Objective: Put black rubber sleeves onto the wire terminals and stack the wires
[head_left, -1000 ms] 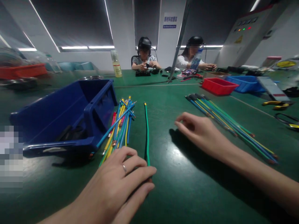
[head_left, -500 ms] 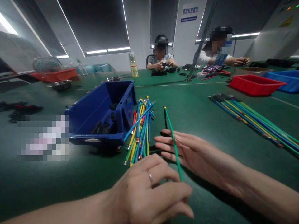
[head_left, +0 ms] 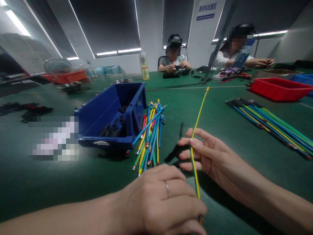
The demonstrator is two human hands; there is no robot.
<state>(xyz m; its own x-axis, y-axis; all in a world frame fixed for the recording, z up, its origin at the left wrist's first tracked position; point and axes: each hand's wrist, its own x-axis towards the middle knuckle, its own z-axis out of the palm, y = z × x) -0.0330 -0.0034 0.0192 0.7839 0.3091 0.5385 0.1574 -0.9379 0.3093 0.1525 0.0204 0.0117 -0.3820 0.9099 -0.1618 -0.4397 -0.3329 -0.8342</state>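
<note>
Where the 2 hands meet above the desk (head_left: pixel 220 107), 1 wire (head_left: pixel 197 132) is held: thin, green with a yellow stripe, straight, tilted up and away, its far tip bare yellow, a small copper-coloured end at the near tip.

Left hand (head_left: pixel 166 199): closed around the wire's near end, ring on 1 finger.
Right hand (head_left: pixel 207 153): fingers loosely curled, the wire pinched between thumb and fingertips around its middle.

Loose pile (head_left: pixel 149 133): wires in blue, yellow, green and red, lying on the desk just left of the hands, fanned out, touching the bin's front.
Bin (head_left: pixel 110 120): blue plastic, open top, small dark parts inside.
Sorted row (head_left: pixel 271 125): wires with dark ends, laid parallel, well apart to the right.
Red tray (head_left: pixel 278 88): behind that row.
Bottle (head_left: pixel 144 67): upright, yellowish liquid, far edge of the desk.
2 other people: seated at the far side, their own hands busy with small items.
</note>
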